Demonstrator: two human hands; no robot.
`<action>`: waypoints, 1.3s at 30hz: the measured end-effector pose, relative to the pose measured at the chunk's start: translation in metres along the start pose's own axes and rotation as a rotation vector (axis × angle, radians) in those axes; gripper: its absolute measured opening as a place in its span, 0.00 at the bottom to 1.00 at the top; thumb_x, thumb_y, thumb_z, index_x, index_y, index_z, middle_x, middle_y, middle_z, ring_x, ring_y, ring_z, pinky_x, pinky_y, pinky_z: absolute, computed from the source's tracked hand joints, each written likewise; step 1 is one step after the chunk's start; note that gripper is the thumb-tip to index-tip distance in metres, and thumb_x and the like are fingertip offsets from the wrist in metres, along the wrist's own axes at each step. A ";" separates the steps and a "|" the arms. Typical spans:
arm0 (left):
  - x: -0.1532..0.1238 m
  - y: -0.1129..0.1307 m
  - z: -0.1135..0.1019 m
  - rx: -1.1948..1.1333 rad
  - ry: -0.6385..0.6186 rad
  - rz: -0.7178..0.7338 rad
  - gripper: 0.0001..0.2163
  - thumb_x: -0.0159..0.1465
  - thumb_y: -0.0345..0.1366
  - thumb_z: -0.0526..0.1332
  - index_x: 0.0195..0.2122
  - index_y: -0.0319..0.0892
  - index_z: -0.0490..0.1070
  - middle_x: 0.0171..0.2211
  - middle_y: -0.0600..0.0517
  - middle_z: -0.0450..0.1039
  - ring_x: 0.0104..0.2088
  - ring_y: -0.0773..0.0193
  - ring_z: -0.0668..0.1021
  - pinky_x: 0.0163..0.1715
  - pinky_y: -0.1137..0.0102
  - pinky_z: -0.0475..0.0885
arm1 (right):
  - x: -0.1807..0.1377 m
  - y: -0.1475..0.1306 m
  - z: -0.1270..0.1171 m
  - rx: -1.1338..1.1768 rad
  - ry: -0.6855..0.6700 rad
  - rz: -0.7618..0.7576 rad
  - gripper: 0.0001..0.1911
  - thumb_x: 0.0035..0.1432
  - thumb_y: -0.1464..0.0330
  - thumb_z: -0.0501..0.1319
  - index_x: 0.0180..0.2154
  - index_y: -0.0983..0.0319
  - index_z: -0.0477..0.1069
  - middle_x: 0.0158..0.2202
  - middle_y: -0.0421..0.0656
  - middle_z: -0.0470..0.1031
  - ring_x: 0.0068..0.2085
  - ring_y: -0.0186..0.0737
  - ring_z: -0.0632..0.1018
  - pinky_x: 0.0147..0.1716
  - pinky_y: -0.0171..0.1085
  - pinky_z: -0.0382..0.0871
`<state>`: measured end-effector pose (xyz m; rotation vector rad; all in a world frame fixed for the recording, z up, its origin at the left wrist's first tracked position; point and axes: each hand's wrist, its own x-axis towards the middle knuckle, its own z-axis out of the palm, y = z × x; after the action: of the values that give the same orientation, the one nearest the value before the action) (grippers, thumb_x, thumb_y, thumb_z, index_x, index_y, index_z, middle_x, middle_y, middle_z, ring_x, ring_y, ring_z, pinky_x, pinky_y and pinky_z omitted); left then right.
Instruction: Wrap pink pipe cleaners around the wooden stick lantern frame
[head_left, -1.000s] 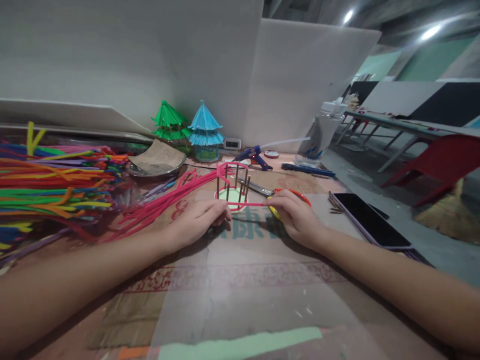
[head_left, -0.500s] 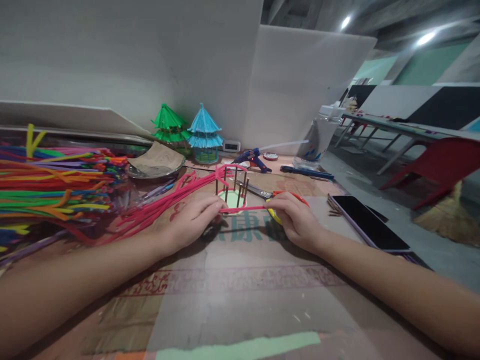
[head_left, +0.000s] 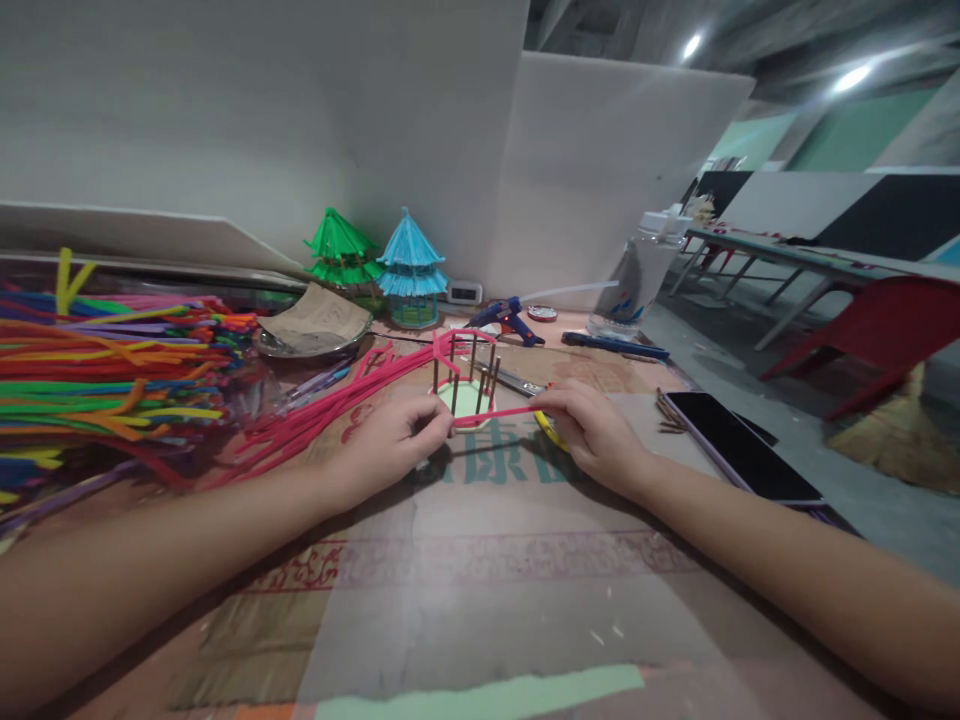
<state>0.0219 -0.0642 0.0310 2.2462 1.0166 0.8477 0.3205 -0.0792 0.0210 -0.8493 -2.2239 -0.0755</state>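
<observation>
A small model frame [head_left: 478,388] stands on the table, with brown stick posts on a pale green base and pink pipe cleaner round its top and lower edge. My left hand [head_left: 409,432] is closed at its front left corner, pinching the pink pipe cleaner against the base; the fingertips are partly hidden. From there a pink pipe cleaner [head_left: 510,412] runs along the front edge and out to the right. My right hand [head_left: 592,428] pinches its free end. Scissors [head_left: 551,430] with a yellow and orange handle lie under and beside my right hand.
Pink pipe cleaners [head_left: 330,410] and a multicoloured heap [head_left: 112,370] lie left. Behind stand green [head_left: 337,250] and blue [head_left: 411,270] pavilion models, a glue gun [head_left: 506,320] and a clear plastic container [head_left: 634,280]. A phone [head_left: 739,445] lies right, beside short sticks [head_left: 667,410].
Both hands keep hold of the pink pipe cleaner. My left fingers have shifted slightly at the corner, and the right hand has lifted its end a little. The view has moved slightly.
</observation>
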 end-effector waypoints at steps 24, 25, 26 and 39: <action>0.001 0.004 -0.001 -0.041 0.071 -0.033 0.17 0.69 0.45 0.52 0.24 0.44 0.60 0.24 0.56 0.62 0.26 0.65 0.67 0.27 0.70 0.60 | 0.003 0.047 -0.006 -0.435 -0.113 -0.090 0.12 0.71 0.72 0.55 0.37 0.62 0.77 0.36 0.50 0.80 0.41 0.48 0.78 0.43 0.45 0.71; 0.000 0.004 -0.001 -0.030 0.066 -0.025 0.17 0.69 0.44 0.52 0.24 0.44 0.61 0.24 0.56 0.63 0.27 0.65 0.68 0.28 0.70 0.61 | 0.003 0.050 -0.006 -0.432 -0.117 -0.031 0.12 0.70 0.72 0.56 0.37 0.62 0.76 0.36 0.51 0.80 0.41 0.49 0.78 0.43 0.45 0.71; 0.000 0.004 -0.001 -0.018 0.065 -0.014 0.16 0.69 0.44 0.52 0.24 0.44 0.62 0.24 0.56 0.64 0.27 0.65 0.68 0.28 0.70 0.62 | 0.003 0.052 -0.006 -0.415 -0.105 0.042 0.11 0.70 0.72 0.56 0.37 0.62 0.76 0.36 0.51 0.80 0.41 0.49 0.78 0.42 0.45 0.72; -0.008 0.006 0.001 0.077 0.112 0.232 0.14 0.72 0.35 0.54 0.28 0.42 0.68 0.26 0.56 0.70 0.29 0.68 0.73 0.32 0.73 0.65 | 0.041 -0.049 -0.016 -0.123 -0.129 -0.100 0.09 0.71 0.70 0.57 0.45 0.61 0.76 0.36 0.46 0.83 0.36 0.42 0.79 0.35 0.39 0.69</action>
<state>0.0216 -0.0739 0.0317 2.4387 0.8610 1.0595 0.2809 -0.1000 0.0694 -0.8281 -2.4028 -0.2127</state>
